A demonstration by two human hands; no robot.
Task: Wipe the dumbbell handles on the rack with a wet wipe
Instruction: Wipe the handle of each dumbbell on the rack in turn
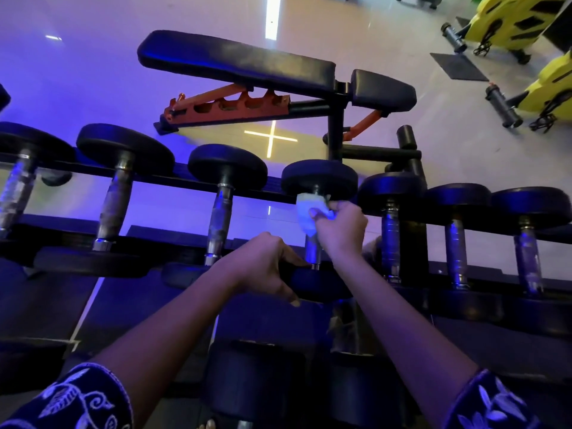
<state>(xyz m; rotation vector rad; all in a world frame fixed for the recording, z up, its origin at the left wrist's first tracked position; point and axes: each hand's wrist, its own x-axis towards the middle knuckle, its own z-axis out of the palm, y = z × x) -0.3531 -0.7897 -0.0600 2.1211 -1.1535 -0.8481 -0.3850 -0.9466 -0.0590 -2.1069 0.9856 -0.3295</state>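
Several black dumbbells with metal handles lie in a row on the rack (173, 178). My right hand (339, 226) grips a white wet wipe (306, 210), which is wrapped around the upper part of the middle dumbbell's handle (312, 249), just under its far head (318, 178). My left hand (263, 264) clamps the near head (315, 283) of that same dumbbell, thumb underneath. Neighbouring handles (219, 221) (390, 239) stand bare on either side.
A black adjustable bench (247, 65) with an orange frame stands on the glossy floor beyond the rack. Yellow machines (517, 23) are at the far right. More dumbbell heads (257, 376) sit on a lower tier near my arms.
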